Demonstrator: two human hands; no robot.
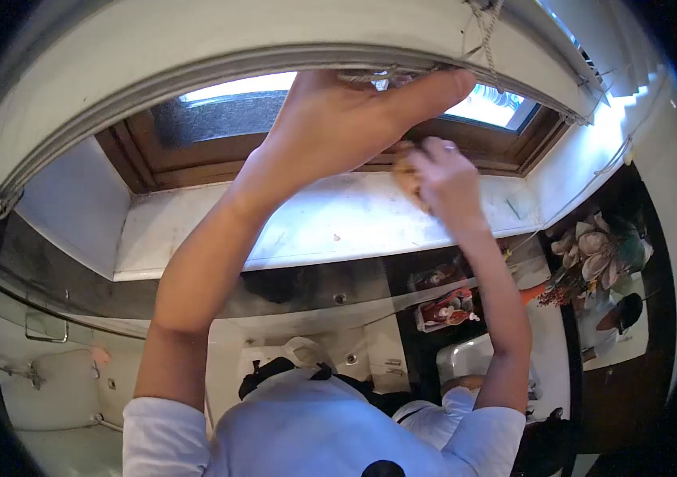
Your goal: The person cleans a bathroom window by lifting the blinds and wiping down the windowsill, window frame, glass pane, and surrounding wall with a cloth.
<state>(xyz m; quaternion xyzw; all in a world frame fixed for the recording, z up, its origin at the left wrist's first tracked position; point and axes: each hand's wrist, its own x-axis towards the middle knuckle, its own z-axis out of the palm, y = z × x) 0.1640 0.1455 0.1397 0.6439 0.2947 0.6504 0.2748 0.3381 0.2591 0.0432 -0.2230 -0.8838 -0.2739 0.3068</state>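
Raised at the window, my left hand grips the lower edge of a pale window blind. Its thumb stretches right along that edge, while the other fingers are mostly hidden behind it. Lower and to the right, my right hand is closed on a yellow-brown cloth, both smeared by motion. The cloth is at the bottom of the brown wooden window frame, just above the white sill. Whether it touches the frame or the sill is hard to tell.
Cords hang from the blind. Below the sill runs a dark ledge beside a bathtub. On the right are a red-patterned box, a washbasin and artificial flowers. A mirror reflects fittings at lower left.
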